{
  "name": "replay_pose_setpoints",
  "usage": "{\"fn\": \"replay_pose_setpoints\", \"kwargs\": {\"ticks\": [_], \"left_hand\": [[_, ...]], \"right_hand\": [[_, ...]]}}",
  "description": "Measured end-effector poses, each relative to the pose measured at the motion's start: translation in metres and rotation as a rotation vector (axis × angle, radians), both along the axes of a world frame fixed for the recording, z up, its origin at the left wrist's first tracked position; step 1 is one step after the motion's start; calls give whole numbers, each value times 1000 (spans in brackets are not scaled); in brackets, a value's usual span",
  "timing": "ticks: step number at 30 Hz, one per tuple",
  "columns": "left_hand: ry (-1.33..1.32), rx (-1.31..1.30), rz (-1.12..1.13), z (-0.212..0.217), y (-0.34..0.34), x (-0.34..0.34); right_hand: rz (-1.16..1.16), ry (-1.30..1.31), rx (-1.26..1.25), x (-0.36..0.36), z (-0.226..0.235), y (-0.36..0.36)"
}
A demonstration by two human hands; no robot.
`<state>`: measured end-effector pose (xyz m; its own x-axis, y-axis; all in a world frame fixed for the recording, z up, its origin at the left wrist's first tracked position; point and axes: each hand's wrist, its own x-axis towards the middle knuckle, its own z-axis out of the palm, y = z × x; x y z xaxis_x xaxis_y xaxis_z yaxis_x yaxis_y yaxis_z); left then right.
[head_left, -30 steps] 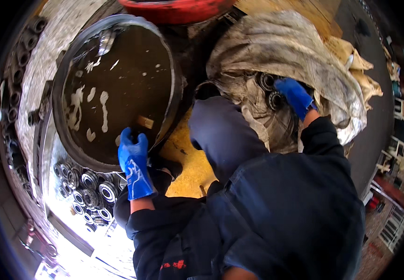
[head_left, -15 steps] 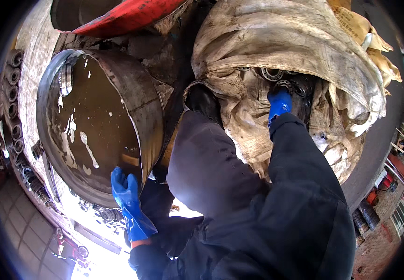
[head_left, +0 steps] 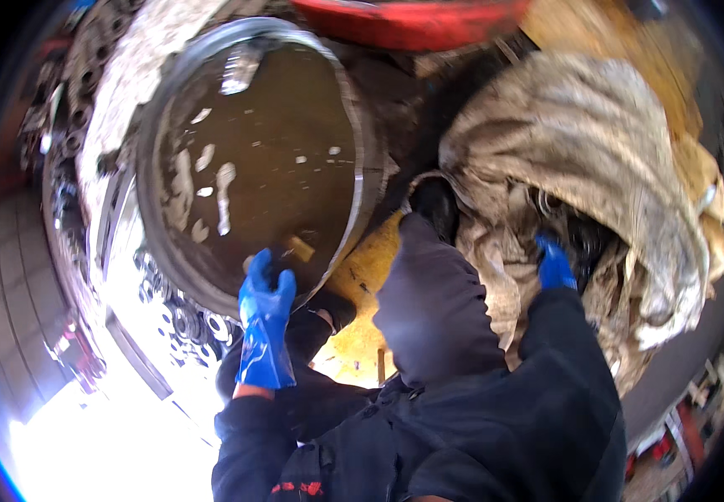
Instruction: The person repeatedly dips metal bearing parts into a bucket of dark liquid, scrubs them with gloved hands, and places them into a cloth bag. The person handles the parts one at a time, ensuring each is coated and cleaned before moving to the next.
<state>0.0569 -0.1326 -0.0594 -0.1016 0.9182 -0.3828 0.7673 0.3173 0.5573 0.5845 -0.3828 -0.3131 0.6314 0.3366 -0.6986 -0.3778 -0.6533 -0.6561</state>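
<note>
My left hand [head_left: 266, 305], in a blue rubber glove, is at the near rim of a round metal tub [head_left: 148, 180] of murky brown liquid. Its thumb and fingers are apart, with nothing seen between them. In the tub, a shiny metal bearing [head_left: 240, 69] shows at the far left, and a small yellowish block [head_left: 301, 248] lies close to my left hand. At the mouth of a dirty, pale woven sack [head_left: 579, 109], my right hand [head_left: 556, 266], gloved alike, is beside dark bearings [head_left: 586, 243]. Blur hides whether its fingers grip anything.
My leg [head_left: 433, 309] and black boot [head_left: 434, 209] stand between tub and sack. A red rimmed container [head_left: 412, 23] is beyond them. Rows of metal rings [head_left: 182, 322] lie left of the tub, and yellow sheeting [head_left: 358, 280] is underfoot.
The view has swung, so tub and sack sit further right. My right hand no longer shows against the bearing ring it was touching. My left hand remains by the tub's near rim.
</note>
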Motion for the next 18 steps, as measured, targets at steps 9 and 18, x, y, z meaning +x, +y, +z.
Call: {"fn": "replay_pose_setpoints", "kwargs": {"ticks": [9, 18], "left_hand": [[261, -3, -128, 29, 15, 16], [269, -57, -92, 24, 16, 21]], "right_hand": [[359, 116, 341, -48, 218, 119], [1107, -147, 640, -206, 378, 341]]}}
